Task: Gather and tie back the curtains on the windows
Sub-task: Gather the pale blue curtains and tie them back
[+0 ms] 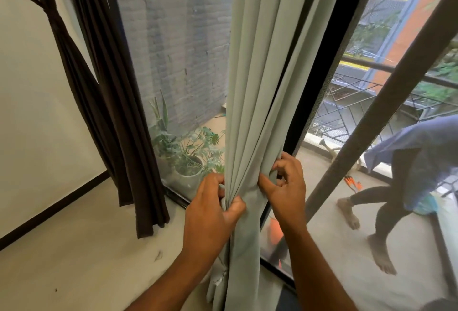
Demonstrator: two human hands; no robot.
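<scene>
My left hand (213, 208) and right hand (285, 184) each grip the green curtain (255, 87), bunched at the window's middle post. I judge I should squeeze the pleats evenly before tying. Beyond, a brown curtain (104, 102) hangs tied at the left wall; plants (190, 147) stand outside.

This is a room in a home, an upper-floor flat by the look of it. Tall dark-framed windows (319, 82) reach down to a pale floor (81, 248), with a plain white wall (32, 102) and dark skirting board (49, 211) to the left. A grey-green curtain (257, 67) and a dark brown curtain (104, 92) hang at the glass. Outside lies a balcony with potted plants (190, 152), a brick wall (178, 45) and a metal railing (371, 87), with other buildings (406, 13) beyond.
</scene>
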